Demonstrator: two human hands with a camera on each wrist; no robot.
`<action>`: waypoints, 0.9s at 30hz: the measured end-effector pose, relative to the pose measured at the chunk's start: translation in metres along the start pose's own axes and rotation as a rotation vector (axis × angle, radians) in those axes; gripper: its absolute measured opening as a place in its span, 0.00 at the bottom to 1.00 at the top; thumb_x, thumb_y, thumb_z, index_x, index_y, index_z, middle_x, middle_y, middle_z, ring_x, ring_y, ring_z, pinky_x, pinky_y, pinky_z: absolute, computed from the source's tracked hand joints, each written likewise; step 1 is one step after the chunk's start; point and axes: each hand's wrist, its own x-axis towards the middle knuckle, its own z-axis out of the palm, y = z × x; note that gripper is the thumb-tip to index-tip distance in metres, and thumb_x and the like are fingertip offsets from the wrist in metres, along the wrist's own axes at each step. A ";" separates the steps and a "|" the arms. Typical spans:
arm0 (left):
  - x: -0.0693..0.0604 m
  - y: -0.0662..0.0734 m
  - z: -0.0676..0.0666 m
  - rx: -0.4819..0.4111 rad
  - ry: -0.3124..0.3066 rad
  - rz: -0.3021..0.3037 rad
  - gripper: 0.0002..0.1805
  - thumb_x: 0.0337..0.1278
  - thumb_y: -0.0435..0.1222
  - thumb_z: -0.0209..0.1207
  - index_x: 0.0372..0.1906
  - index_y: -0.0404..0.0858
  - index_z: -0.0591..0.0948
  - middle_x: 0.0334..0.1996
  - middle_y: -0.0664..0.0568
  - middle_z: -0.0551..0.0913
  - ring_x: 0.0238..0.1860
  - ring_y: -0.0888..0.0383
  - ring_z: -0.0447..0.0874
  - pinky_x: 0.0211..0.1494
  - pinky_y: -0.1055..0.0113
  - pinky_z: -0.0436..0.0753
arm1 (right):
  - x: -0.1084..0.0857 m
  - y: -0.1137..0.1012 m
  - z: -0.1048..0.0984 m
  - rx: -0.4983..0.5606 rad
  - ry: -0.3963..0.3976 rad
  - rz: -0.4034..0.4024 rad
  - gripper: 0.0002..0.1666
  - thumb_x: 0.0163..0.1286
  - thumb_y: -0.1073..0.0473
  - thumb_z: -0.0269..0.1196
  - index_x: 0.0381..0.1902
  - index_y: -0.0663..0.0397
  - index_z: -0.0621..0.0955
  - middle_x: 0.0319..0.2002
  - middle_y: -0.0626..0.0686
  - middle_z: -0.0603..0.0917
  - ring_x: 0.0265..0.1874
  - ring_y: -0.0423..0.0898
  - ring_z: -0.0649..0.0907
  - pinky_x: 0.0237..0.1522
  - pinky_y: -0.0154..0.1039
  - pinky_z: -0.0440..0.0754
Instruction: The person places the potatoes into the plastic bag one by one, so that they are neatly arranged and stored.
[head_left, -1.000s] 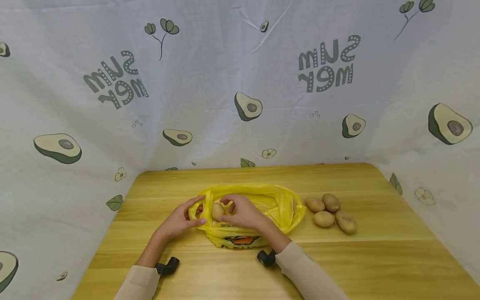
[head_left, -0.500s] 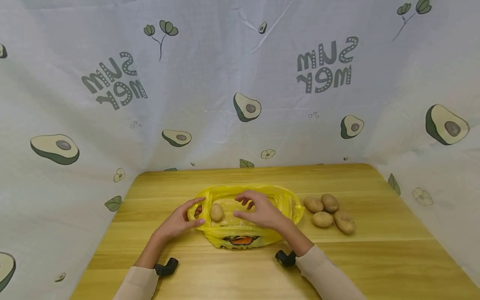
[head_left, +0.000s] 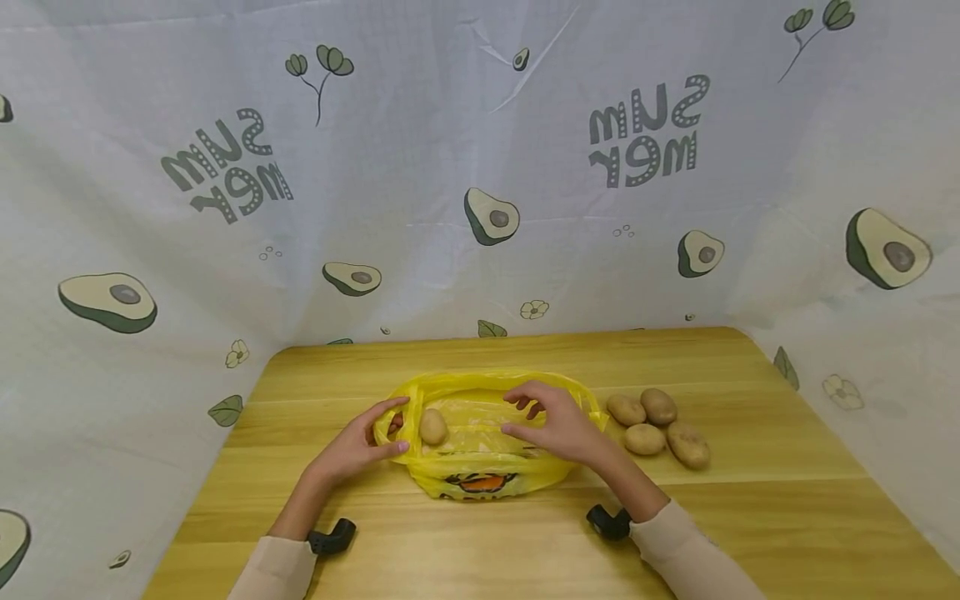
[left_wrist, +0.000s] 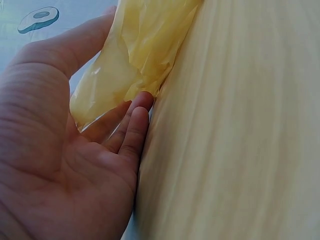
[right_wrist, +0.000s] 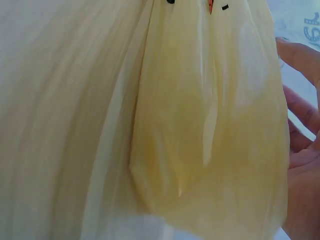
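A yellow plastic bag [head_left: 480,467] lies on the wooden table with its mouth spread wide. One potato [head_left: 432,426] sits inside it, at the left end. My left hand [head_left: 363,442] holds the bag's left end by the handle, thumb in front and fingers partly behind the film; in the left wrist view the hand [left_wrist: 75,160] curves around the yellow film. Above the right part of the bag's mouth hovers my right hand [head_left: 558,423], thumb and fingers spread apart and holding nothing. The right wrist view shows its fingers [right_wrist: 302,110] partly hidden behind the bag's side.
Several potatoes [head_left: 647,439] lie grouped on the table [head_left: 780,517] just right of the bag. A white cloth [head_left: 420,167] printed with avocados hangs behind and at both sides. Black wrist devices [head_left: 332,537] are strapped to both forearms.
My right hand has let go of the potato at the bag's left end and moved right across the mouth. The left hand has stayed on the bag.
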 end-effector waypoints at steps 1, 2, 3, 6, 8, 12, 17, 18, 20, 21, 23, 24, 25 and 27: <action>0.000 0.000 0.000 0.002 -0.003 0.000 0.42 0.63 0.45 0.70 0.79 0.52 0.65 0.76 0.44 0.66 0.74 0.45 0.64 0.74 0.40 0.65 | -0.002 0.001 -0.002 0.002 0.011 0.001 0.24 0.66 0.51 0.74 0.56 0.55 0.84 0.52 0.58 0.86 0.47 0.55 0.85 0.47 0.48 0.87; -0.001 0.001 0.000 0.002 -0.005 -0.006 0.42 0.62 0.45 0.71 0.79 0.52 0.65 0.77 0.45 0.65 0.76 0.44 0.62 0.75 0.38 0.63 | -0.004 0.002 -0.005 0.002 0.020 0.001 0.24 0.65 0.51 0.75 0.55 0.54 0.84 0.52 0.58 0.86 0.47 0.55 0.85 0.47 0.49 0.87; -0.001 0.001 0.000 0.004 -0.009 -0.006 0.42 0.62 0.46 0.71 0.79 0.52 0.65 0.78 0.44 0.64 0.78 0.42 0.60 0.76 0.36 0.61 | -0.006 0.002 -0.007 0.002 0.031 -0.002 0.23 0.65 0.51 0.75 0.55 0.54 0.84 0.51 0.58 0.86 0.47 0.56 0.85 0.47 0.49 0.87; -0.002 0.003 0.000 0.012 -0.017 -0.009 0.43 0.62 0.47 0.71 0.79 0.53 0.65 0.81 0.45 0.59 0.82 0.40 0.49 0.77 0.31 0.55 | -0.012 0.005 -0.016 -0.007 0.055 -0.005 0.22 0.65 0.52 0.75 0.54 0.51 0.84 0.51 0.59 0.86 0.46 0.56 0.84 0.47 0.51 0.87; -0.003 0.003 0.000 0.015 -0.021 -0.011 0.43 0.62 0.47 0.70 0.79 0.54 0.64 0.81 0.45 0.59 0.82 0.39 0.48 0.77 0.30 0.54 | -0.016 0.007 -0.023 -0.023 0.070 0.004 0.21 0.65 0.53 0.75 0.54 0.51 0.84 0.50 0.58 0.86 0.46 0.56 0.84 0.47 0.50 0.87; -0.004 0.004 0.000 0.015 -0.025 -0.007 0.42 0.63 0.46 0.70 0.79 0.54 0.64 0.81 0.45 0.58 0.82 0.40 0.48 0.77 0.30 0.55 | -0.026 0.012 -0.038 -0.066 0.112 0.022 0.21 0.64 0.56 0.75 0.53 0.52 0.84 0.50 0.59 0.86 0.45 0.57 0.85 0.47 0.51 0.87; -0.004 0.004 0.000 -0.009 -0.033 -0.001 0.42 0.64 0.45 0.70 0.79 0.54 0.64 0.82 0.45 0.56 0.82 0.40 0.49 0.76 0.33 0.59 | -0.038 0.018 -0.058 -0.085 0.153 0.045 0.21 0.66 0.57 0.74 0.54 0.58 0.83 0.51 0.60 0.86 0.45 0.57 0.86 0.49 0.53 0.86; -0.005 0.003 0.000 -0.012 -0.034 0.000 0.42 0.64 0.45 0.70 0.79 0.54 0.64 0.82 0.45 0.56 0.82 0.40 0.50 0.76 0.33 0.60 | -0.040 0.019 -0.062 -0.085 0.156 0.057 0.22 0.66 0.57 0.74 0.55 0.59 0.83 0.51 0.59 0.86 0.46 0.56 0.85 0.49 0.54 0.86; -0.005 0.004 0.000 -0.012 -0.031 -0.003 0.42 0.63 0.46 0.70 0.79 0.54 0.64 0.82 0.45 0.56 0.82 0.40 0.49 0.77 0.33 0.58 | -0.044 0.021 -0.069 -0.103 0.164 0.080 0.23 0.67 0.56 0.74 0.56 0.60 0.83 0.51 0.59 0.86 0.47 0.55 0.86 0.50 0.55 0.86; -0.005 0.004 0.000 -0.010 -0.030 -0.005 0.42 0.63 0.46 0.70 0.79 0.54 0.64 0.81 0.45 0.57 0.82 0.40 0.49 0.77 0.33 0.57 | -0.047 0.023 -0.072 -0.112 0.173 0.080 0.23 0.67 0.57 0.74 0.56 0.60 0.83 0.51 0.58 0.86 0.47 0.55 0.85 0.50 0.54 0.86; -0.005 0.004 0.000 -0.003 -0.026 -0.012 0.42 0.62 0.46 0.70 0.79 0.54 0.64 0.81 0.45 0.57 0.82 0.40 0.48 0.77 0.32 0.56 | -0.051 0.026 -0.078 -0.124 0.191 0.087 0.22 0.66 0.57 0.74 0.56 0.57 0.83 0.50 0.56 0.87 0.47 0.54 0.85 0.49 0.52 0.87; -0.005 0.005 0.000 0.002 -0.024 -0.016 0.42 0.62 0.47 0.71 0.79 0.55 0.64 0.81 0.45 0.57 0.83 0.40 0.47 0.78 0.31 0.55 | -0.054 0.027 -0.082 -0.127 0.198 0.094 0.22 0.66 0.57 0.74 0.56 0.56 0.83 0.50 0.55 0.87 0.48 0.54 0.85 0.49 0.51 0.87; -0.005 0.005 0.000 0.005 -0.022 -0.016 0.42 0.62 0.47 0.71 0.79 0.55 0.65 0.81 0.45 0.57 0.83 0.40 0.47 0.78 0.30 0.54 | -0.057 0.029 -0.085 -0.132 0.203 0.101 0.22 0.66 0.56 0.74 0.56 0.54 0.83 0.50 0.54 0.87 0.47 0.54 0.85 0.49 0.49 0.87; -0.005 0.005 0.000 0.010 -0.024 -0.014 0.42 0.62 0.47 0.70 0.79 0.55 0.64 0.81 0.45 0.57 0.83 0.40 0.47 0.77 0.30 0.53 | -0.064 0.034 -0.092 -0.139 0.208 0.111 0.22 0.66 0.55 0.74 0.56 0.52 0.83 0.50 0.53 0.87 0.48 0.54 0.84 0.48 0.47 0.87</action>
